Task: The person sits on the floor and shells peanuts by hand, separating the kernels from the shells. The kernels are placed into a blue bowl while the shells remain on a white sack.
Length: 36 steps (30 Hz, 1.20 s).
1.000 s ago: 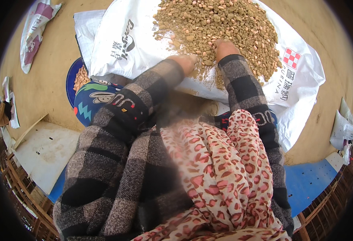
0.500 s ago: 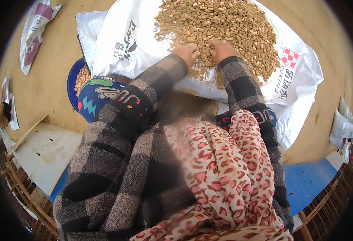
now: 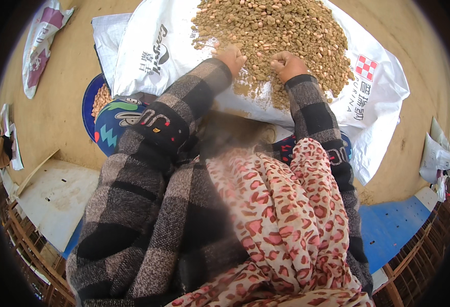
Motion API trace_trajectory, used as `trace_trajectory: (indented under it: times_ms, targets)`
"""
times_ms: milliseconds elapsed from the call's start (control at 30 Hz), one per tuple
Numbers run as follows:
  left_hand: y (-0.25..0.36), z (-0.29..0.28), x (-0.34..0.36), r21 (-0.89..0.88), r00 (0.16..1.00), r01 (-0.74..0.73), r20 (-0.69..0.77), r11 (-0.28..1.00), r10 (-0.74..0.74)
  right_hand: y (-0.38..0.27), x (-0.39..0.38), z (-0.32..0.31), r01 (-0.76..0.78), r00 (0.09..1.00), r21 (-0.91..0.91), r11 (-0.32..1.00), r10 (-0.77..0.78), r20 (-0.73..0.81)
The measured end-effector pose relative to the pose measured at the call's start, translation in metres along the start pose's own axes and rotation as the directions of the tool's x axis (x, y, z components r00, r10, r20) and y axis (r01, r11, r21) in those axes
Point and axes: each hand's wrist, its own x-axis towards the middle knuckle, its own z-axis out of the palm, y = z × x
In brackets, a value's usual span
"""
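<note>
A white sack (image 3: 138, 51) with printing lies in front of me, bearing a pile of brown granules (image 3: 271, 25) mixed with pinkish kernels. My left hand (image 3: 231, 60) is at the pile's lower left, fingers curled against it; whether anything is in them is too small to tell. My right hand (image 3: 289, 65) rests at the lower middle of the pile, a little to the right of the left, its fingers bent and pinched. I cannot make out what, if anything, it holds. Loose powder lies on the sack between and below my hands.
A blue basin (image 3: 88, 110) of pinkish kernels (image 3: 102, 97) sits at the left, partly under the sack and behind patterned blue cloth (image 3: 107, 135). A purple-and-white bag (image 3: 39, 51) lies far left, crumpled bags (image 3: 434, 156) far right. Pale (image 3: 46, 199) and blue (image 3: 388, 230) boards edge the tan surface.
My left hand has moved up and slightly left along the pile. My right hand has shifted rightward and a little toward me, so the two are farther apart than half a second ago.
</note>
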Motion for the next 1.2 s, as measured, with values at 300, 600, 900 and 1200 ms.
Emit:
trace_trajectory:
  times_ms: [300,600,900,1200]
  targets:
    - [0.021,-0.001,-0.011,-0.832,0.722,0.467,0.554,-0.299,-0.415,-0.033,-0.002,-0.003,0.151,0.984,0.068,0.986,-0.144,-0.108]
    - [0.009,0.001,0.001,-0.318,0.987,0.151,0.003,0.936,-0.159,-0.023,0.037,0.005,0.254,0.964,-0.494,0.831,-0.176,0.199]
    - [0.043,0.001,0.031,0.518,0.93,-0.359,0.273,0.776,0.248,0.008,0.025,-0.009,-0.077,0.997,-0.04,0.996,0.078,0.019]
    - [0.046,-0.008,0.032,-0.256,0.995,0.081,0.073,0.963,-0.064,0.007,0.004,-0.016,-0.005,0.993,0.378,0.926,0.049,-0.107]
